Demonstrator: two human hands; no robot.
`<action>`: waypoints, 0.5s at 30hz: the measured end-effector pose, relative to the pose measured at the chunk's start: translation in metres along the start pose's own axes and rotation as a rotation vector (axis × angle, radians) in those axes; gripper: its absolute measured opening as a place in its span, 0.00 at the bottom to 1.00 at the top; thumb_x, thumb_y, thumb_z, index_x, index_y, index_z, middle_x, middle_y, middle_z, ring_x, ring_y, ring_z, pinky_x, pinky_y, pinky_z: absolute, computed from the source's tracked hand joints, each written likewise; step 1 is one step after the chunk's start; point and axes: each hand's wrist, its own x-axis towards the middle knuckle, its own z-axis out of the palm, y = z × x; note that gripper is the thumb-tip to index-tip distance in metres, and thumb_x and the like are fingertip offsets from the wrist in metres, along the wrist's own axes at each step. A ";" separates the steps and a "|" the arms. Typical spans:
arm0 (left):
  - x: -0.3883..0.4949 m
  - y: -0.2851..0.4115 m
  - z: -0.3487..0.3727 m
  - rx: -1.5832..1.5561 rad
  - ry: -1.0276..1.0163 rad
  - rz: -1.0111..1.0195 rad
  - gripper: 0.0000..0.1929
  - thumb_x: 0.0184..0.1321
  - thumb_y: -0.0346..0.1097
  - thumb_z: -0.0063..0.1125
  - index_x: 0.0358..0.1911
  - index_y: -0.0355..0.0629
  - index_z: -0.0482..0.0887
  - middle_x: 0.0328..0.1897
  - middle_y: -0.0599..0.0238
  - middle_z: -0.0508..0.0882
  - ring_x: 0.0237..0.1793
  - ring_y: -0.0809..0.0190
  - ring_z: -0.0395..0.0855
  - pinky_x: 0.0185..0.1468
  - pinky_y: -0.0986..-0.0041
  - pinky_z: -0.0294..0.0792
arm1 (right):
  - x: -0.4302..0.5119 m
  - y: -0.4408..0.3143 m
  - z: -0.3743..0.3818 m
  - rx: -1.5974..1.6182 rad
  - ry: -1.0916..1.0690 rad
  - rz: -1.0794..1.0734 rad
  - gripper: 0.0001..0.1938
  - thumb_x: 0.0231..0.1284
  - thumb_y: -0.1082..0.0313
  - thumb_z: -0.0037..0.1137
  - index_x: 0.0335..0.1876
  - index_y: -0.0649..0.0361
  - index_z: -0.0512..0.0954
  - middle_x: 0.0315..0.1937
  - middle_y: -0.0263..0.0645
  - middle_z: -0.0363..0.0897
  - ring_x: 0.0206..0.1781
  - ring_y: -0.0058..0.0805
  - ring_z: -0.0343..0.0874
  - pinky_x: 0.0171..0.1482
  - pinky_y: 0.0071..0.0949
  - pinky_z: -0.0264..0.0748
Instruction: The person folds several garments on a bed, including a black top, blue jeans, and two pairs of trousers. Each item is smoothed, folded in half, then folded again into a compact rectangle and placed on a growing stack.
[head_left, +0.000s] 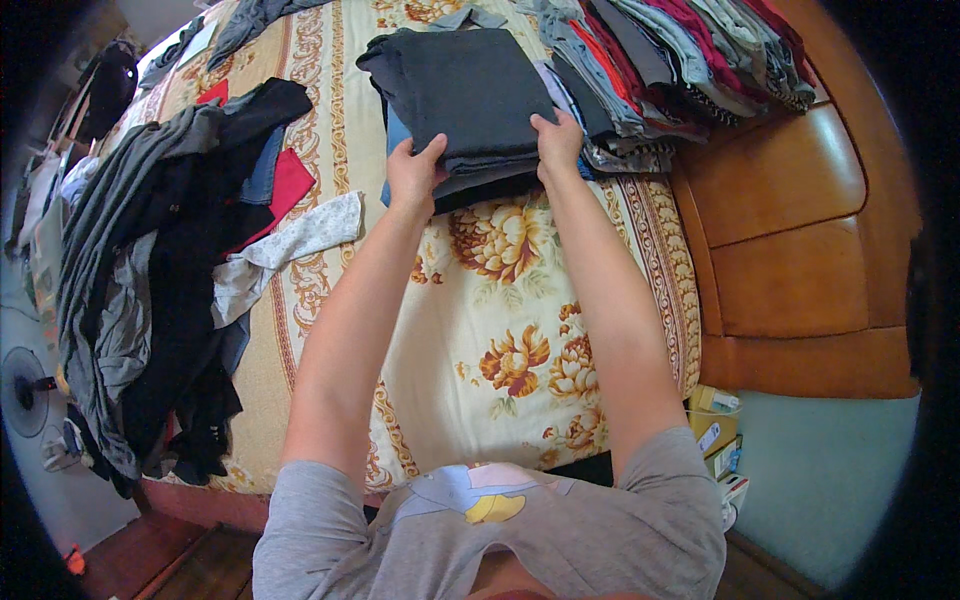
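A folded dark grey garment (472, 90) lies on top of a stack of folded clothes (480, 191) on the bed. My left hand (417, 166) grips its near left corner, thumb on top and fingers hidden underneath. At the near right corner my right hand (556, 142) holds the same garment, its thumb also on top. Blue and black folded edges show below it. Whether the garment is lifted off the stack or resting on it, I cannot tell.
Loose clothes (172, 217) are heaped on the left, with a white patterned sleeve (315, 225) stretching toward the middle. Folded clothes stand in rows (645, 60) at the far right, beside a brown wooden headboard (787, 225). A floral bedspread (495, 315) covers the bed. Boxes (716, 435) sit at right.
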 end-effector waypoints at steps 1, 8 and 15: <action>-0.001 0.000 0.006 0.041 0.024 -0.003 0.25 0.55 0.38 0.62 0.52 0.34 0.68 0.44 0.58 0.77 0.33 0.62 0.78 0.33 0.71 0.72 | -0.003 -0.007 0.000 0.011 0.018 -0.058 0.16 0.47 0.78 0.56 0.45 0.71 0.76 0.40 0.45 0.80 0.41 0.34 0.78 0.45 0.27 0.70; -0.013 -0.016 -0.003 -0.040 0.076 -0.009 0.32 0.52 0.38 0.66 0.57 0.32 0.63 0.37 0.56 0.78 0.33 0.63 0.78 0.33 0.74 0.74 | -0.017 0.002 -0.013 -0.359 -0.008 -0.218 0.22 0.55 0.61 0.56 0.51 0.69 0.72 0.45 0.52 0.77 0.45 0.44 0.76 0.50 0.35 0.69; -0.187 -0.086 -0.148 0.672 0.156 0.271 0.11 0.58 0.34 0.55 0.42 0.37 0.77 0.29 0.59 0.80 0.32 0.62 0.77 0.39 0.71 0.70 | -0.205 0.070 -0.096 -1.102 -0.313 -0.447 0.30 0.60 0.58 0.48 0.65 0.63 0.59 0.63 0.54 0.59 0.68 0.48 0.53 0.66 0.45 0.52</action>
